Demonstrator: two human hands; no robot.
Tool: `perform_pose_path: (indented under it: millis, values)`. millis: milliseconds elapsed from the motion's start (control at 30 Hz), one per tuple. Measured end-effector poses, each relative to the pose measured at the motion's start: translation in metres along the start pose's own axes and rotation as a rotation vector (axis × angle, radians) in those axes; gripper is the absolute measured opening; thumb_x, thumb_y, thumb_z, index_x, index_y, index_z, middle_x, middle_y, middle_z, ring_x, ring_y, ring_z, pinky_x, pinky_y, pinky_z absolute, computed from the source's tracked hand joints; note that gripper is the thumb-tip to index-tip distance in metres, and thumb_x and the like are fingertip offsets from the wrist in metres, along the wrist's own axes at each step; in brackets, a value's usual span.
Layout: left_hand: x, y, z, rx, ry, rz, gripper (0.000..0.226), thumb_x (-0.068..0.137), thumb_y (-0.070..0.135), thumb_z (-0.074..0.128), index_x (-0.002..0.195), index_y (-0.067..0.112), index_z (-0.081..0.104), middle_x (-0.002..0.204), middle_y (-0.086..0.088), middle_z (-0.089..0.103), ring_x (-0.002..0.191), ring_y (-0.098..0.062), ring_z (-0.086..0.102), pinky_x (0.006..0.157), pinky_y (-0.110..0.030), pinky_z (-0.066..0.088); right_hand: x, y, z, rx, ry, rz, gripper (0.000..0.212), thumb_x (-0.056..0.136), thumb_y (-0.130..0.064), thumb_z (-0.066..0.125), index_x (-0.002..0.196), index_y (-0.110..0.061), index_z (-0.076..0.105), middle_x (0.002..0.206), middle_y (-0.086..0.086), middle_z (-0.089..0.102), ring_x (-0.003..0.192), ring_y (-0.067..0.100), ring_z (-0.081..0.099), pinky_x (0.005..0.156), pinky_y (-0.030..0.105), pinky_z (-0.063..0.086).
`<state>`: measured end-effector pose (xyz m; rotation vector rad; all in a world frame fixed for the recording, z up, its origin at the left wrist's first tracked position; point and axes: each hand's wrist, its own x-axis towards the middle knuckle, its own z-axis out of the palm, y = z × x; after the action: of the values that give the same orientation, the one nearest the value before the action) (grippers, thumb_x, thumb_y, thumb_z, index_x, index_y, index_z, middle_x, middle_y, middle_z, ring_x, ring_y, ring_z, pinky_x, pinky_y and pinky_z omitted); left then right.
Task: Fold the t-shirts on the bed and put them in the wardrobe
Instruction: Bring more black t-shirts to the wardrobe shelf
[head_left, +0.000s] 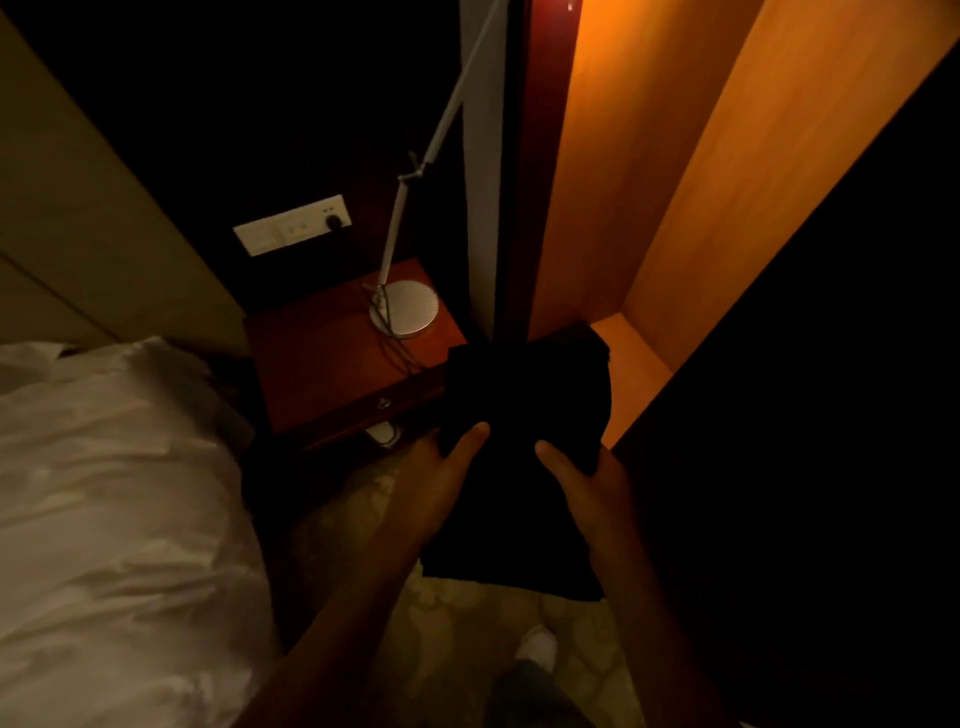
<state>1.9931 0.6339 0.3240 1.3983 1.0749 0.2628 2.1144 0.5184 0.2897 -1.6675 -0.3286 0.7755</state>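
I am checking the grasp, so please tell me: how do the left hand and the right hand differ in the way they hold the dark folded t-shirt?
The left hand grips the folded t-shirt at its left edge, nearer the nightstand; the right hand grips its right edge, nearer the lit wardrobe. Both lay the thumb on top.

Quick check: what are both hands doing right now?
Left hand: grips the folded black t-shirt.
Right hand: grips the same t-shirt's other side.
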Motion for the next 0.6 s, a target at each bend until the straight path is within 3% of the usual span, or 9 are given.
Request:
perform_pose_path:
  millis: [67,167,300,400,467,600]
  values:
    - [0.026,0.011,0.018,0.006,-0.011,0.020,0.035,0.090,0.056,0.059,0.112,0.031,0.067,0.105,0.006,0.073,0.098,-0.012,0.070,0.090,-0.038,0.055,0.031,-0.001,-0.015,0.010,0.001,-0.005,0.051,0.078,-0.047,0.074,0.123,-0.028,0.061,0.117,-0.003,0.067,0.109,0.019,0.065,0.094,0.046,0.054]
    - [0.065,0.027,0.041,0.011,-0.028,0.032,0.029,0.090,0.056,0.060,0.110,0.036,0.066,0.106,0.008,0.072,0.097,-0.008,0.069,0.091,-0.037,0.054,0.075,0.001,-0.034,0.052,-0.003,0.012,0.044,0.088,-0.032,0.070,0.129,-0.025,0.058,0.117,-0.007,0.066,0.107,0.014,0.065,0.090,0.039,0.055]
    - [0.108,0.043,0.061,0.007,-0.068,0.056,0.036,0.093,0.046,0.058,0.121,0.024,0.065,0.111,0.003,0.071,0.101,-0.011,0.068,0.092,-0.037,0.053,0.123,-0.002,-0.048,0.038,0.010,0.028,0.029,0.089,-0.027,0.069,0.115,-0.031,0.055,0.108,-0.013,0.063,0.096,0.006,0.065,0.084,0.034,0.057]
    - [0.139,0.054,0.067,0.029,-0.095,0.072,0.037,0.094,0.042,0.057,0.124,0.020,0.063,0.110,0.005,0.070,0.100,-0.009,0.067,0.082,-0.026,0.051,0.150,-0.007,-0.048,0.020,0.022,0.041,0.024,0.092,-0.022,0.066,0.108,-0.034,0.054,0.102,-0.017,0.061,0.085,-0.004,0.065,0.074,0.021,0.054]
    - [0.164,0.059,0.069,0.040,-0.106,0.073,0.032,0.095,0.038,0.056,0.121,0.020,0.063,0.107,0.006,0.069,0.096,-0.006,0.067,0.076,-0.019,0.048,0.168,-0.010,-0.044,0.025,0.060,0.077,0.025,0.091,-0.027,0.068,0.111,-0.031,0.055,0.104,-0.014,0.062,0.089,0.001,0.065,0.078,0.025,0.056]
    - [0.217,0.067,0.067,0.070,-0.164,0.088,0.026,0.097,0.036,0.057,0.117,0.021,0.064,0.101,0.008,0.070,0.086,0.003,0.067,0.073,-0.015,0.050,0.202,-0.018,-0.031,0.051,0.181,0.157,0.049,0.082,-0.039,0.075,0.124,-0.020,0.060,0.116,-0.002,0.067,0.104,0.018,0.067,0.090,0.047,0.056]
